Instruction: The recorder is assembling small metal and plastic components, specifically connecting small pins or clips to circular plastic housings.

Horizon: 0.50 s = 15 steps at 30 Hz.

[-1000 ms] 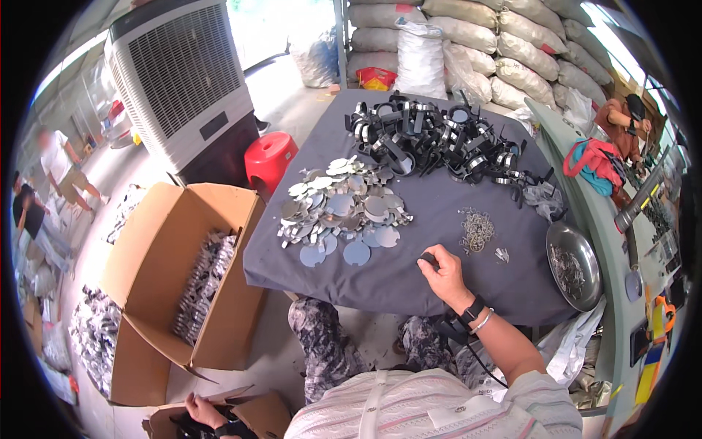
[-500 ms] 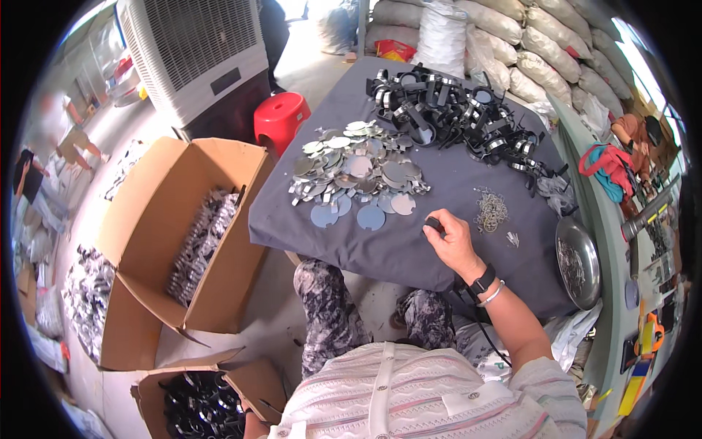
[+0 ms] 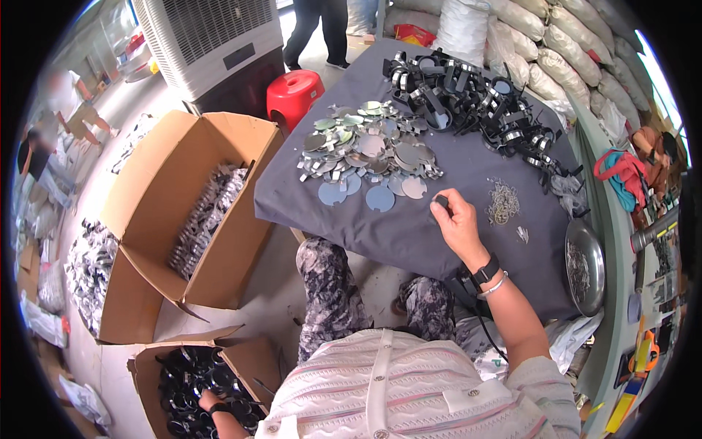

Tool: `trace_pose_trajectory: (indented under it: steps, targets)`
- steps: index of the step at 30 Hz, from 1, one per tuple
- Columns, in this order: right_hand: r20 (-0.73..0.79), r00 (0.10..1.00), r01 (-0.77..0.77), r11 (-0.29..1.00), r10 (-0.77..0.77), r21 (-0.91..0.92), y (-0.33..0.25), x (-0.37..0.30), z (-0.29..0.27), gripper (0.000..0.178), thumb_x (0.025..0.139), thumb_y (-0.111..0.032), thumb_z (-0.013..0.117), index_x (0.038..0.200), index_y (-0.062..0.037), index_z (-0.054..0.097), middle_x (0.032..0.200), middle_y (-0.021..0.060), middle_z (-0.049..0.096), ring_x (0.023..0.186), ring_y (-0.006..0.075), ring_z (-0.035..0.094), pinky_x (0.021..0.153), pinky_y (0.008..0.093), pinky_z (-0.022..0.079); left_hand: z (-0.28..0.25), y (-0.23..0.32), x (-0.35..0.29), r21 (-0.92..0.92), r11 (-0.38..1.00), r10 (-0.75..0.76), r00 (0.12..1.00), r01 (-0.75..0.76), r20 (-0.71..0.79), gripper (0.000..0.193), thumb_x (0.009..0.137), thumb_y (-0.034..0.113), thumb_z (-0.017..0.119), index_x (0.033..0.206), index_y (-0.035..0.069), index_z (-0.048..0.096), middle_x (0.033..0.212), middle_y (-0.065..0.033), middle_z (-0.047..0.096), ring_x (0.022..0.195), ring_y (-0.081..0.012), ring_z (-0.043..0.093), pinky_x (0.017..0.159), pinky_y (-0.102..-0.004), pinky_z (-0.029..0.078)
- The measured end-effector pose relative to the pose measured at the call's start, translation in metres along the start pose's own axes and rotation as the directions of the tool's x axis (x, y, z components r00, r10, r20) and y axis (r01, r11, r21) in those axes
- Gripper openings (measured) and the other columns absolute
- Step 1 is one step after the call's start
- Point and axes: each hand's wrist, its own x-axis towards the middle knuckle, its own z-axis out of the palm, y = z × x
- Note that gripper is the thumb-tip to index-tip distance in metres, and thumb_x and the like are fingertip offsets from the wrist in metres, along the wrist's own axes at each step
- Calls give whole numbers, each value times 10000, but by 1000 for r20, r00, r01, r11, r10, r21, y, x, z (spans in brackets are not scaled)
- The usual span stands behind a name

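A large open carton (image 3: 238, 267) stands on the floor (image 3: 219, 325) left of the tabletop (image 3: 409, 241), with wrapped silvery pieces (image 3: 208, 223) inside, and a red stool (image 3: 294, 99) sits behind it, near an air cooler (image 3: 208, 47). Beyond the far edge rise stacked pale sacks (image 3: 567, 55); dark-trousered legs (image 3: 318, 29) show beside the cooler. The right hand (image 3: 455, 219) pinches a small black piece (image 3: 441, 200) between thumb and fingers, over the near part of the cloth-covered tabletop. A heap of flat metal discs (image 3: 371, 146) blocks the way ahead and left of it, and a bigger heap of black fittings (image 3: 475, 102) fills the far side. Thin wire rings (image 3: 503, 202) lie just to its right, then slim silver bits (image 3: 523, 234) and a metal bowl (image 3: 601, 267). The left hand (image 3: 210, 400) is down in a smaller carton (image 3: 144, 380) among black parts (image 3: 190, 373); whether its fingers grip one, I cannot tell. A raised flap (image 3: 247, 366) stands between that carton's contents and the legs. Counted: two open cartons here, one stool, one cooler, one bowl, one piece in the right hand; discs, fittings and rings overlap too much to number.
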Motion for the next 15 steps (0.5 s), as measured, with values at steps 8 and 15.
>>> trace_pose_trajectory:
  steps: [8,15]
  targets:
    - [35,976,-211,881,217,423,14,-9,-3,52,919,-55,525,916,-14,557,706,43,608,588,96,583,543,246,475,-303,13,-28,-793,334,-483,630,-510,-608,376,915,284,550,1084,-43,629,1065,-148,664,930,-274,613,856,-347,454]
    - [94,995,4,965,-30,261,-25,-12,10,148,885,-96,612,995,2,629,830,61,634,761,137,604,679,264,473,-480,272,-195,-756,-554,507,578,-350,-639,254,887,105,535,1096,-13,619,662,60,454,574,-30,381,508,-202,318]
